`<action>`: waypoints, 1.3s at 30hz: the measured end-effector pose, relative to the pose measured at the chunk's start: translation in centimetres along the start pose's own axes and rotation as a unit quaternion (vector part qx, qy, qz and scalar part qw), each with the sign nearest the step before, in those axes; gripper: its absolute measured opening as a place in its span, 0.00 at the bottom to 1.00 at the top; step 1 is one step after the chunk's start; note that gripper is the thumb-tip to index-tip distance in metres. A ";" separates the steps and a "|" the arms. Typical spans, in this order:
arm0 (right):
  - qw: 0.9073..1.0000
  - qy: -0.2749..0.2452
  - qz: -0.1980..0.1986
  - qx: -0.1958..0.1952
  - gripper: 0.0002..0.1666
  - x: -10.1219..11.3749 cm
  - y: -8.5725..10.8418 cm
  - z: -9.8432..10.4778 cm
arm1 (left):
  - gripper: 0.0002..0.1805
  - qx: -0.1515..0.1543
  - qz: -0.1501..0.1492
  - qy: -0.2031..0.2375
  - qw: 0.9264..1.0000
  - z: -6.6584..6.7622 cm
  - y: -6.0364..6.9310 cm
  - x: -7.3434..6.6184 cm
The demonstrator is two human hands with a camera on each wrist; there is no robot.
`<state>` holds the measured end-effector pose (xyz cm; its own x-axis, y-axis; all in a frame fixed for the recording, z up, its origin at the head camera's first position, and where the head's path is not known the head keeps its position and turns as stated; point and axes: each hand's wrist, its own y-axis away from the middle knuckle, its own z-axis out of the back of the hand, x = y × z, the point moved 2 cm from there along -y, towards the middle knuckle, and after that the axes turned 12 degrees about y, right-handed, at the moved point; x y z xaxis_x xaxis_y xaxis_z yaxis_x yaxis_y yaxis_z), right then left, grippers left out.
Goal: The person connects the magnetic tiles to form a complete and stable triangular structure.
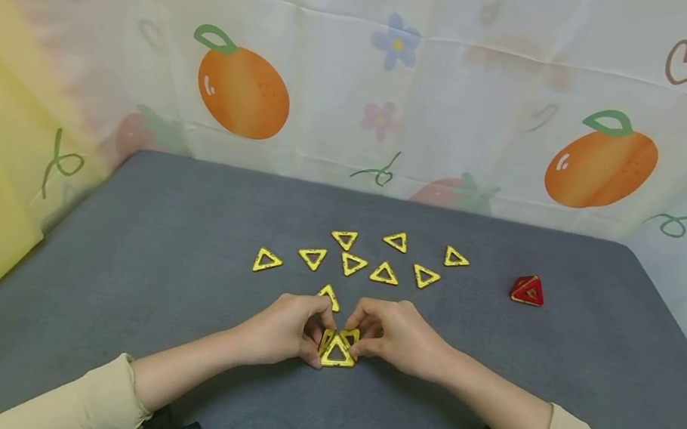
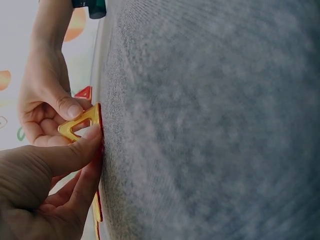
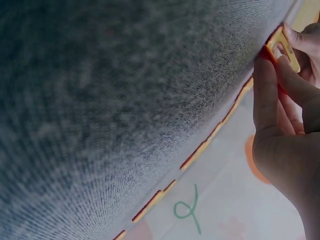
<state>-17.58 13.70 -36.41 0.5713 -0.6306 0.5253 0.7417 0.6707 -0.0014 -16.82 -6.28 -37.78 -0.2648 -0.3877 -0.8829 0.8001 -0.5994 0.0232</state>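
Observation:
Several yellow triangular tiles (image 1: 337, 352) lean together on the grey table in front of the person, one facing the head camera. My left hand (image 1: 287, 329) pinches the left side of this group, thumb low near the corner. From the other side my right hand (image 1: 399, 338) pinches a tile on the right with thumb and fingers. In the left wrist view, a yellow tile (image 2: 65, 131) stands upright between both hands. A yellow tile (image 3: 296, 64) also shows beyond the fingers in the right wrist view. Another flat yellow tile (image 1: 335, 300) lies just behind my left fingertips, partly hidden.
Several flat yellow triangles (image 1: 384, 273) lie scattered behind the hands. A red pyramid-like piece (image 1: 528, 290) stands at the right on the grey table (image 1: 191, 218). A fruit-printed cloth (image 1: 324, 88) hangs behind the table and at its sides.

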 end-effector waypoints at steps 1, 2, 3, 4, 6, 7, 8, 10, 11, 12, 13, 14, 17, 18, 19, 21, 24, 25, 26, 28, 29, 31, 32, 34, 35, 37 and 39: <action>1.000 0.000 0.002 -0.001 0.14 0.0 0.0 0.0 | 0.23 -0.001 -0.002 -0.003 1.000 0.0 0.0 0.0; 1.000 0.000 0.003 -0.001 0.14 0.0 0.0 0.0 | 0.23 -0.003 -0.003 -0.005 1.000 0.0 -0.1 -0.1; 1.000 0.000 0.005 -0.002 0.14 0.0 0.0 0.1 | 0.23 -0.004 -0.004 -0.007 1.000 0.0 -0.1 -0.1; 1.000 0.001 0.006 -0.003 0.14 0.0 0.0 0.1 | 0.23 -0.006 -0.005 -0.009 1.000 0.0 -0.1 -0.2; 1.000 0.003 0.009 -0.004 0.14 0.0 0.0 0.1 | 0.23 -0.007 -0.006 -0.009 1.000 -0.1 -0.1 -0.2; 1.000 0.002 0.010 -0.004 0.14 0.1 0.0 0.1 | 0.23 -0.006 -0.006 -0.008 1.000 -0.1 -0.1 -0.2; 1.000 0.003 0.012 -0.003 0.14 0.1 0.0 0.0 | 0.23 -0.004 -0.005 -0.006 1.000 -0.1 -0.1 -0.3; 1.000 0.005 0.015 -0.002 0.15 0.2 0.0 0.0 | 0.23 -0.001 -0.003 -0.003 1.000 -0.2 -0.1 -0.3; 1.000 0.006 0.016 -0.001 0.15 0.2 0.0 -0.1 | 0.22 0.000 -0.002 -0.001 1.000 -0.2 0.0 -0.4; 1.000 0.007 0.018 -0.001 0.15 0.2 0.0 -0.1 | 0.22 0.002 -0.002 0.000 1.000 -0.3 0.0 -0.4; 1.000 0.011 0.021 -0.001 0.15 0.3 0.0 -0.2 | 0.22 0.002 -0.003 0.000 1.000 -0.3 0.0 -0.5; 1.000 0.014 0.024 -0.002 0.15 0.3 0.0 -0.3 | 0.22 0.002 -0.004 -0.001 1.000 -0.3 0.0 -0.5; 0.999 0.022 0.029 -0.007 0.15 0.4 0.0 -0.4 | 0.22 -0.002 -0.006 -0.010 1.000 -0.4 0.1 -0.6; 0.999 0.027 0.033 -0.010 0.16 0.5 0.0 -0.4 | 0.22 -0.004 -0.008 -0.017 1.000 -0.5 0.1 -0.7; 0.999 0.031 0.035 -0.012 0.16 0.5 0.0 -0.4 | 0.22 -0.005 -0.010 -0.023 1.000 -0.5 0.1 -0.7; 0.998 0.039 0.038 -0.015 0.16 0.6 0.1 -0.4 | 0.22 -0.007 -0.014 -0.037 0.999 -0.6 0.1 -0.8; 0.998 0.055 0.040 -0.020 0.17 0.8 0.1 -0.4 | 0.21 -0.009 -0.025 -0.061 0.998 -0.7 0.1 -1.0; 0.998 0.057 0.037 -0.018 0.17 0.9 0.2 -0.4 | 0.21 -0.009 -0.027 -0.066 0.997 -0.7 0.1 -1.0; 0.997 0.060 0.037 -0.018 0.17 0.9 0.2 -0.4 | 0.21 -0.009 -0.030 -0.071 0.997 -0.7 0.1 -1.0; 0.997 0.064 0.033 -0.017 0.17 1.0 0.2 -0.3 | 0.21 -0.011 -0.036 -0.081 0.996 -0.7 0.2 -1.1; 0.997 0.065 0.033 -0.016 0.17 1.0 0.2 -0.3 | 0.21 -0.010 -0.039 -0.085 0.996 -0.7 0.2 -1.1; 0.997 0.066 0.031 -0.015 0.17 1.1 0.1 -0.3 | 0.20 -0.010 -0.042 -0.088 0.995 -0.7 0.2 -1.2; 0.997 0.066 0.030 -0.015 0.17 1.1 0.1 -0.3 | 0.20 -0.010 -0.044 -0.090 0.995 -0.7 0.2 -1.2; 0.997 0.067 0.030 -0.016 0.17 1.1 0.1 -0.3 | 0.20 -0.010 -0.045 -0.091 0.995 -0.7 0.3 -1.2; 0.997 0.066 0.030 -0.016 0.17 1.1 0.1 -0.3 | 0.20 -0.010 -0.043 -0.090 0.995 -0.7 0.3 -1.2; 0.997 0.064 0.031 -0.017 0.16 1.1 0.1 -0.4 | 0.20 -0.011 -0.041 -0.089 0.995 -0.8 0.3 -1.2; 0.998 0.061 0.030 -0.017 0.16 1.1 0.2 -0.5 | 0.20 -0.011 -0.041 -0.087 0.995 -0.9 0.4 -1.2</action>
<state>-16.68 12.96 -36.25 0.6523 -0.6338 0.4157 0.7151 0.6964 -0.0604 -15.71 -5.42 -37.09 -0.4171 -0.4555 -0.7865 0.7833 -0.6190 -0.0570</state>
